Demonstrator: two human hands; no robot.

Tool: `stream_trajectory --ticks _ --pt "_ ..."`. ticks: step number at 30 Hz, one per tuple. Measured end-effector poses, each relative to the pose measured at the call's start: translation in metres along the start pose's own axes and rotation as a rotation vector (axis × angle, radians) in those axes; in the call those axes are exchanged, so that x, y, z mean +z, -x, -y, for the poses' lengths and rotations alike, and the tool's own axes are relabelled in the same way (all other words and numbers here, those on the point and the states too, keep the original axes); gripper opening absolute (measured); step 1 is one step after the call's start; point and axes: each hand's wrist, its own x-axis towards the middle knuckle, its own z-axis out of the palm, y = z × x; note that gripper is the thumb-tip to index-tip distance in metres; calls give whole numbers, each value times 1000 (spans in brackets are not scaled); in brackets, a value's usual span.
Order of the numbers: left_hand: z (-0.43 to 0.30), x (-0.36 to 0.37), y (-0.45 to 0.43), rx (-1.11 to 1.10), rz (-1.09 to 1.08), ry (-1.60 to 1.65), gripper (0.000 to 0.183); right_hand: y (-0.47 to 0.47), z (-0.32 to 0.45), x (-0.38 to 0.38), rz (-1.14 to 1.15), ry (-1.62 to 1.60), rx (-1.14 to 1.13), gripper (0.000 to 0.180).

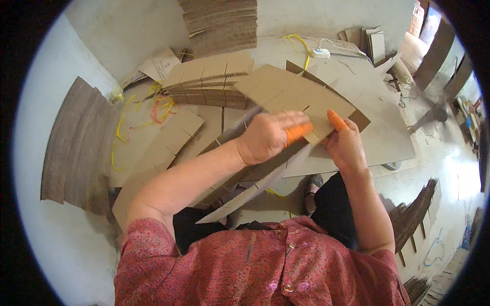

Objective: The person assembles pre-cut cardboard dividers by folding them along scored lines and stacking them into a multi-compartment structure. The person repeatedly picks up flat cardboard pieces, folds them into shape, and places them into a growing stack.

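My left hand [273, 134], with orange wrapping on a finger, lies over the near edge of a slotted cardboard sheet [283, 86]; its fingers are blurred, so its hold cannot be told. My right hand [342, 137], with an orange cover on the thumb, pinches the same sheet at its right near corner, thumb on top. A darker cardboard strip [361, 118] shows under and behind that sheet. Below my left hand, long slotted cardboard strips [252, 187] stand on edge, slanting towards my lap. Where they join the sheet is partly hidden by my hands.
Stacked slotted cardboard strips [214, 72] lie at the table's back left, near tangled yellow strapping [164, 109]. More slotted cardboard [168, 145] lies left of my arm. A white power strip [320, 53] is at the back. Cardboard stacks [76, 153] lean on the left wall.
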Motion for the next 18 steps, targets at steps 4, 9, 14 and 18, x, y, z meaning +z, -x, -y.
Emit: stream_trajectory --ticks 4,9,14,18 --pt "19 -7 7 -162 -148 -42 39 15 9 -5 -181 155 -271 20" --pt "92 -32 7 -794 -425 338 52 37 0 -22 -229 773 -600 12" --pt "114 -21 14 -857 -345 555 45 44 -10 -31 -184 913 -649 8" --pt "121 -16 20 -826 -358 532 40 53 -19 -26 -262 891 -538 11"
